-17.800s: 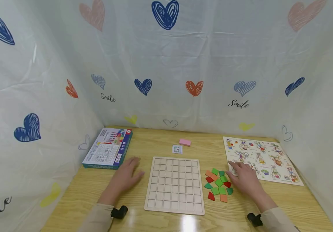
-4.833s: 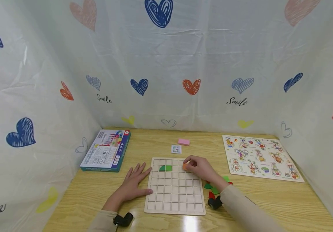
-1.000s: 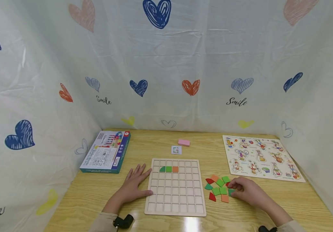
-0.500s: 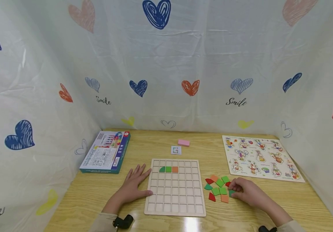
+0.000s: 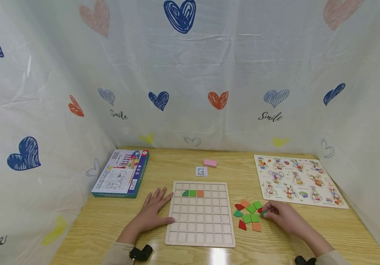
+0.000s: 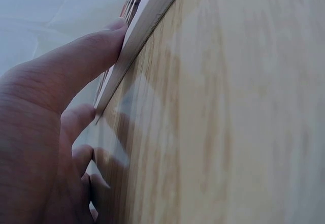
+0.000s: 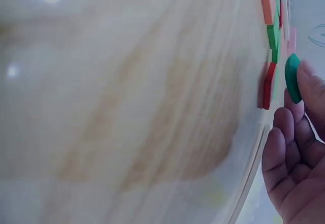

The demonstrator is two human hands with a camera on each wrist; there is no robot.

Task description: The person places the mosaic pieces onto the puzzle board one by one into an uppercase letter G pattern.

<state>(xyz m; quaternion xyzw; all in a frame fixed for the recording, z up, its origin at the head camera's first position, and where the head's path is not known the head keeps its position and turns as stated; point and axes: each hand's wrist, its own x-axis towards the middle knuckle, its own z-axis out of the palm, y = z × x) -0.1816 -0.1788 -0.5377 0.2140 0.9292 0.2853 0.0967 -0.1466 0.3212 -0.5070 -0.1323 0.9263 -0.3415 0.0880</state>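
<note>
My right hand pinches a dark green quarter-circle tile between thumb and fingers, at the right side of a loose pile of tiles. That pile holds red tiles, orange squares and light green squares. My left hand lies spread beside the wooden grid board, its thumb touching the board's left edge. In the board's second row from the back sit a green quarter-circle tile, a green square and an orange square, side by side.
Behind the board lie a small printed card and a pink block. A flat box lies at the back left. A picture puzzle board covers the back right. A white curtain with hearts encloses the table.
Since the earliest frame, three tiles have come onto the board, and my left hand has moved to its edge. Over the last half second my right hand has lifted the dark green tile off the table.
</note>
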